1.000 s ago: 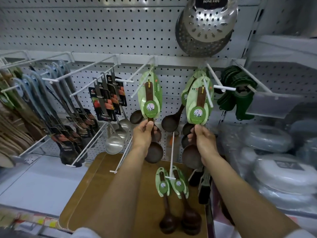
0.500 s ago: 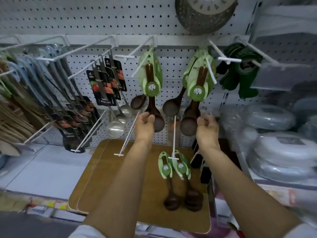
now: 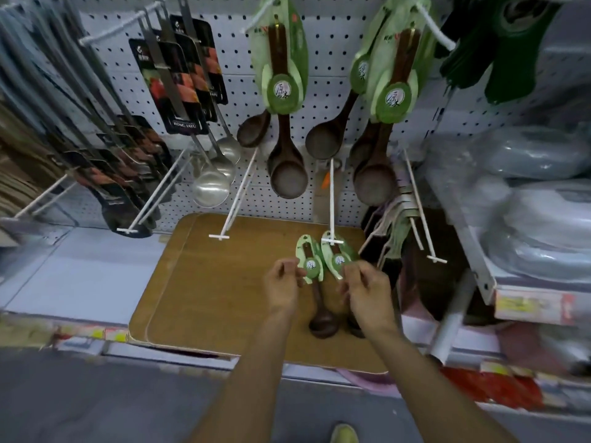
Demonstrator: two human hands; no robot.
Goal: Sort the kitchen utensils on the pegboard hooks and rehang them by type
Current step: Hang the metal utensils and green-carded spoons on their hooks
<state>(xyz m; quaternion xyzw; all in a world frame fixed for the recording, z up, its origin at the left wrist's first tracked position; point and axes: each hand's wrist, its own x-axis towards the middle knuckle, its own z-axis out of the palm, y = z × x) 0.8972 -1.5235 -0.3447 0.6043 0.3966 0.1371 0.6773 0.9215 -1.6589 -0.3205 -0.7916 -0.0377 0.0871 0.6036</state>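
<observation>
Having dropped from the upper ladles, both hands (image 3: 283, 284) (image 3: 367, 290) now loosely curled, empty, beside the lower carded spoons (image 3: 311, 266).

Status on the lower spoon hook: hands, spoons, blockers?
Left hand and right hand loosely curled at the two carded wooden spoons, grip unclear. Both spoons hang on the lower hook. Nothing in the way.

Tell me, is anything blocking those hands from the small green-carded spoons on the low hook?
Nothing visible does. The left hand and right hand are right beside the two small wooden spoons hanging on the low hook, with only open air between.
</observation>
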